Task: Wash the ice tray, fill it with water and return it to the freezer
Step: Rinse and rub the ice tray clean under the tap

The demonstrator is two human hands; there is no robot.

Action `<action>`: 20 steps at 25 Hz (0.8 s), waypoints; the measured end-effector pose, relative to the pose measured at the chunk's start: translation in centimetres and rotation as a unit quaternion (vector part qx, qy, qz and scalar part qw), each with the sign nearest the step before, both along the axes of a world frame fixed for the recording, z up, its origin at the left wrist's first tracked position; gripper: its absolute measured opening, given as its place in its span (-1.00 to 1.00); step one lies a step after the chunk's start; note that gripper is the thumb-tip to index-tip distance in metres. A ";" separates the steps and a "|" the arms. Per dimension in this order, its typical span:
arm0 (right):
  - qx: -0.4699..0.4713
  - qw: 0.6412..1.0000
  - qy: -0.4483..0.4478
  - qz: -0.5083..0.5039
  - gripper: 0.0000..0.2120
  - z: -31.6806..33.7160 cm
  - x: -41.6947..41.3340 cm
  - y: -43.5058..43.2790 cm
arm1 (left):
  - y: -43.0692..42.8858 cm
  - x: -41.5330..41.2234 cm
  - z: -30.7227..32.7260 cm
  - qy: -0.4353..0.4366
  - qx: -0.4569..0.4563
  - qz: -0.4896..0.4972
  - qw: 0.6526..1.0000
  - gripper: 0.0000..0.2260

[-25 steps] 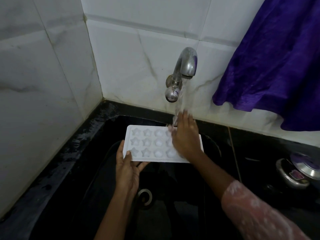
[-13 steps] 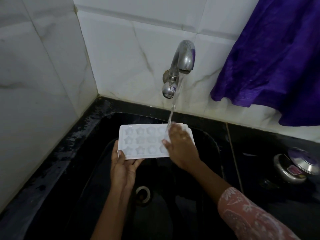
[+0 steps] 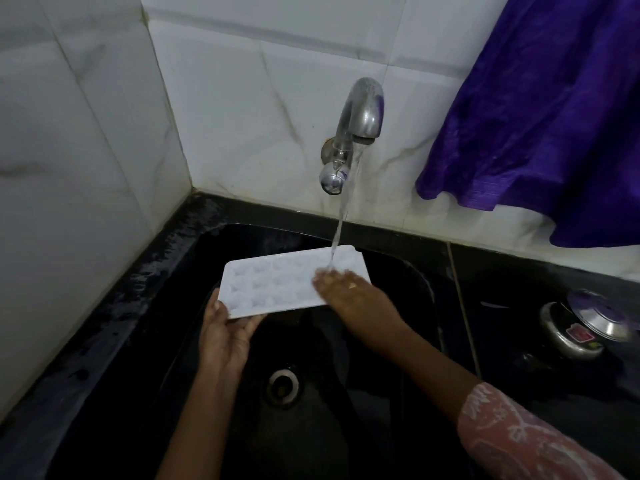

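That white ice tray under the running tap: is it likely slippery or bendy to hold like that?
Probably slippery: the stream from the tap lands on the ice tray, so it is wet. It looks fairly stiff and light, since the left hand holds it by one corner without visible sag. The right hand lies flat on top, perhaps steadying it.

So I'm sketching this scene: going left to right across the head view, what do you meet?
Left hand → ice tray → right hand → purple cloth → steel pot.
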State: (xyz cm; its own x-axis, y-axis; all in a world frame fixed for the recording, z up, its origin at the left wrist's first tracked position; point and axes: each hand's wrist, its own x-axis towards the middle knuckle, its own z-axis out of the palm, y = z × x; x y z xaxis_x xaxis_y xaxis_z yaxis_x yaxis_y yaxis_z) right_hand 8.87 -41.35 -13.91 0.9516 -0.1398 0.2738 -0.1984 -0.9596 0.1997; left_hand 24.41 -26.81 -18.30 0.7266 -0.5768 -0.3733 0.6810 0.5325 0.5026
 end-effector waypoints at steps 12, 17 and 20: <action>0.388 0.899 -0.155 -0.127 -0.85 9.1 4.4 -2.1 | -0.3 -0.5 2.3 -0.484 0.374 -0.282 0.739 -0.86; 0.182 0.969 -0.040 -0.161 -0.40 3.9 6.5 1.9 | -1.3 -3.3 3.5 -0.298 0.316 -0.305 0.848 -0.79; 0.096 0.986 0.043 -0.130 -0.37 0.8 6.1 4.8 | -2.0 -4.4 3.8 -0.191 0.252 -0.279 0.906 -0.75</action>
State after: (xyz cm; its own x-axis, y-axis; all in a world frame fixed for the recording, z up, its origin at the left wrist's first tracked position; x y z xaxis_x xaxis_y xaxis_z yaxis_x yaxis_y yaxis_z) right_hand 15.00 -36.57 -13.11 0.8954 -0.4231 0.1385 -0.4327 -0.9003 0.0467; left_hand 20.04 -28.85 -14.51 0.5059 -0.7203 -0.4746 0.4980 -0.2053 0.8425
